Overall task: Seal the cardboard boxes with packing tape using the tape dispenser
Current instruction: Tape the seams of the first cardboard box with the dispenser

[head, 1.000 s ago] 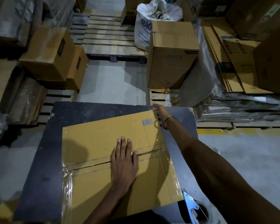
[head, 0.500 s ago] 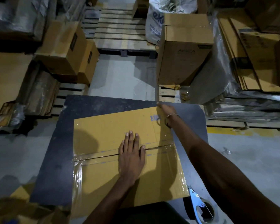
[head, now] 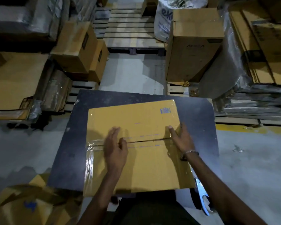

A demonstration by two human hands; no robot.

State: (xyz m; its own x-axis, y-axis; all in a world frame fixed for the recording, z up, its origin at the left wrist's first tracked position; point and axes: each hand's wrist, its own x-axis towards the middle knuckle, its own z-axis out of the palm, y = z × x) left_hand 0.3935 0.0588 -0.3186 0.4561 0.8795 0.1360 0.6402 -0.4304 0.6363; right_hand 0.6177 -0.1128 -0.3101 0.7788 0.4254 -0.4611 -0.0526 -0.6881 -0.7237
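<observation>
your cardboard box (head: pixel 133 143) lies flat on the dark table (head: pixel 68 143), right in front of you at 12 o'clock, its centre seam (head: pixel 146 140) running 9 to 3 and looking slightly gapped. your left hand (head: pixel 115 148) lies on the seam with fingers nearly straight, gripping nothing. your right hand (head: pixel 180 138) rests at the 3 o'clock end of the seam, fingers extended over the box edge, also holding nothing. the tape dispenser (head: pixel 201 198) lies at about 4 o'clock, off the box's near corner at the table edge, untouched. the risk, as i judge it: lift either palm to fetch the dispenser and the flaps may spring apart, so tape bridges a gap and wrinkles. the dispenser could also get knocked off the table.
</observation>
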